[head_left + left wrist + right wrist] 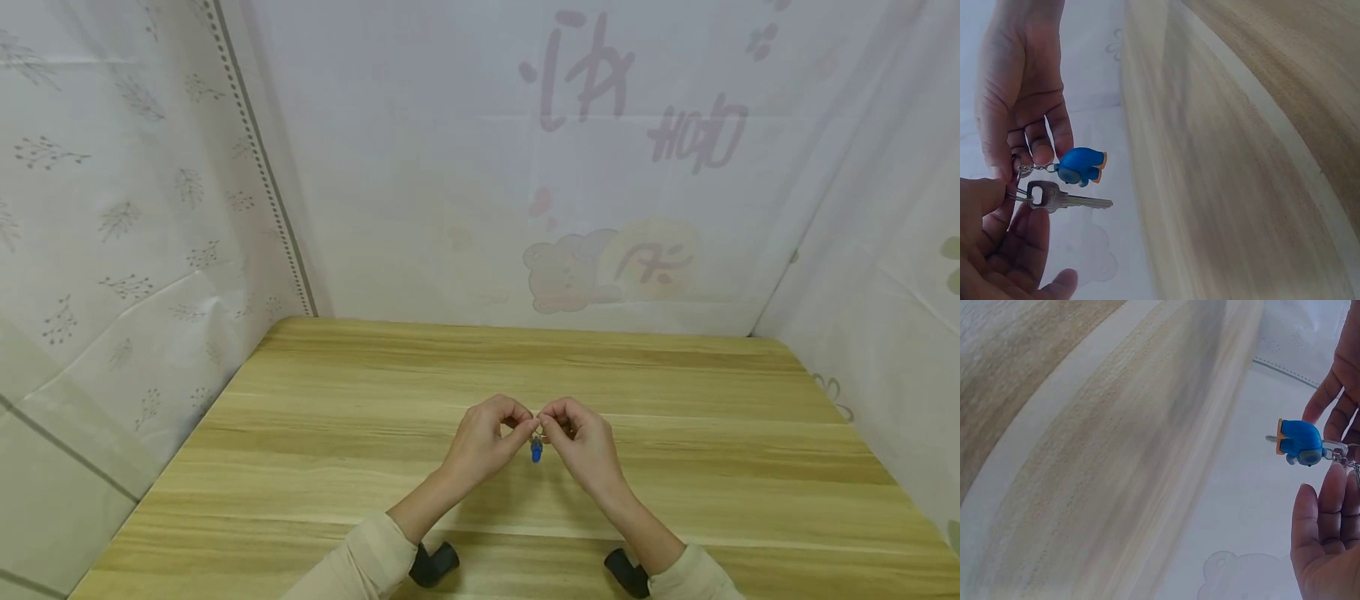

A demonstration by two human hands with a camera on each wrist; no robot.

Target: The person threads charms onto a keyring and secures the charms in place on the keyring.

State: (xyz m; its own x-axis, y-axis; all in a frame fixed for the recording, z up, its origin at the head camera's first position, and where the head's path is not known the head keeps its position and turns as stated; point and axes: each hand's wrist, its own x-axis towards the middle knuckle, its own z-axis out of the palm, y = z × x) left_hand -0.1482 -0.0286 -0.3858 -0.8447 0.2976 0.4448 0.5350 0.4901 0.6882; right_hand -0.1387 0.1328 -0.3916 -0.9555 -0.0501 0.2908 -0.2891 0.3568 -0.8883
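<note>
Above the table, my left hand [483, 435] and right hand [587, 440] meet at the fingertips. Both pinch a metal key ring [1020, 192] from opposite sides. From the ring hangs a silver key [1054, 199], its blade pointing away from the fingers. Beside it a short chain [1041, 167] carries a blue elephant-shaped charm [1082, 165] with orange feet. In the right wrist view the charm [1300, 442] hides most of the key, and part of the ring lies beyond the picture's edge.
A wood-grain table [375, 375] spreads below the hands. Pale printed curtains [420, 167] stand behind it and at both sides. Black bent pieces [435, 565] show beside the wrists near the front.
</note>
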